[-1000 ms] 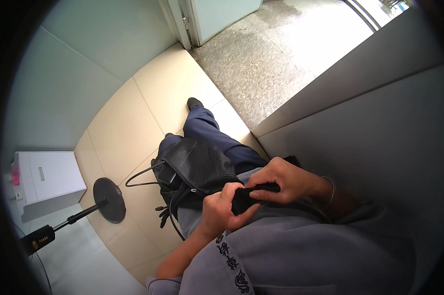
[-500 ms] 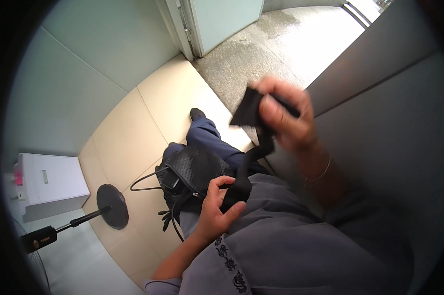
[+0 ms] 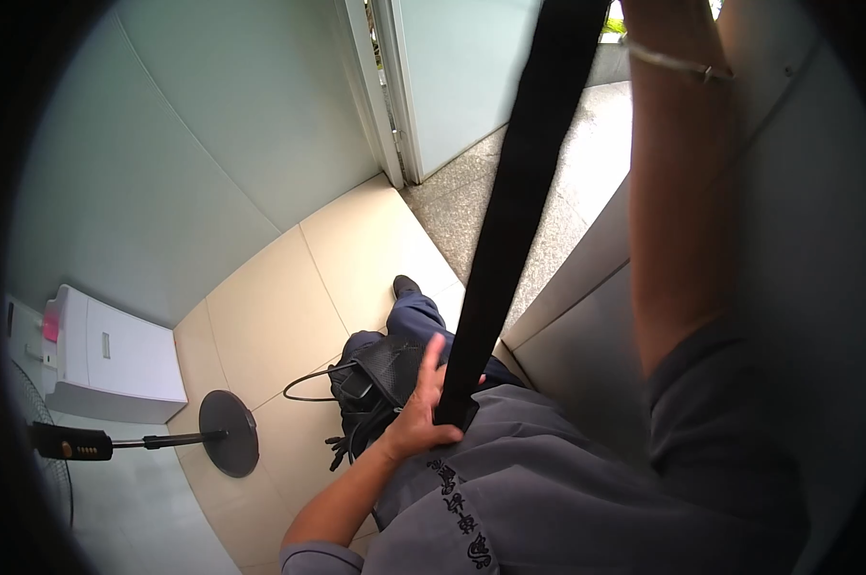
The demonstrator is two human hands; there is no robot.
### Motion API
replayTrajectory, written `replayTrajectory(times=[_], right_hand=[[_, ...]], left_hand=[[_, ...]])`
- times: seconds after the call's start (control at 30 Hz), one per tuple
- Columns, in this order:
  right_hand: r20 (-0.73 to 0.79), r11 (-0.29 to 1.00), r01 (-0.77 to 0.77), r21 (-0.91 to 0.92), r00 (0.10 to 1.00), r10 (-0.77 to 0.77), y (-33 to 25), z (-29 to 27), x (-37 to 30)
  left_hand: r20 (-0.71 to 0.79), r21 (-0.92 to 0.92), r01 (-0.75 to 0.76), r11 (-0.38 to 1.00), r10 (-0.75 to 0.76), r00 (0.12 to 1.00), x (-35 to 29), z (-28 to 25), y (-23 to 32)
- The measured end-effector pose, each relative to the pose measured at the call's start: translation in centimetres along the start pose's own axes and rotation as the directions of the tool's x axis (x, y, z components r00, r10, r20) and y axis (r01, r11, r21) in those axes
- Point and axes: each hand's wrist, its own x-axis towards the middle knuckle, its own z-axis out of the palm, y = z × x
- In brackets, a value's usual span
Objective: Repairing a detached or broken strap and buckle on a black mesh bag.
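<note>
A wide black strap (image 3: 514,192) stretches taut from my waist up past the top edge of the picture. At its lower end my left hand (image 3: 421,417) holds it against my grey top, thumb across the near side and a finger pointing out. My right forearm (image 3: 682,211), with a thin bracelet at the wrist, reaches up along the strap. The right hand itself lies beyond the top edge. Next to my left hand a black mesh bag (image 3: 390,369) with a dark cable rests on my lap.
To the left stand a white cabinet (image 3: 116,359) and a fan with a round dark base (image 3: 229,433). A grey panel (image 3: 577,331) is close on my right. Ahead, a door frame (image 3: 394,115) opens onto a speckled stone floor (image 3: 461,211).
My right hand has gone up and out of the picture, pulling the black strap from a loose bunch into a long straight band. The left hand stays near my waist, its fingers straighter.
</note>
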Motion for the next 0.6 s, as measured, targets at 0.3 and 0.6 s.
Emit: replayTrajectory(times=[0.3, 0.6], right_hand=[[-0.089, 0.971, 0.025, 0.238, 0.996, -0.003, -2.5, -0.2, 2.8], [-0.149, 0.902, 0.050, 0.428, 0.989, 0.016, -3.1, 1.0, 6.0]], left_hand=[[0.314, 0.656, -0.193, 0.729, -0.032, 0.949, -1.0, -1.9, -1.7], [-0.292, -0.374, -0.026, 0.927, -0.090, 0.952, 0.3, 0.3, -2.0]])
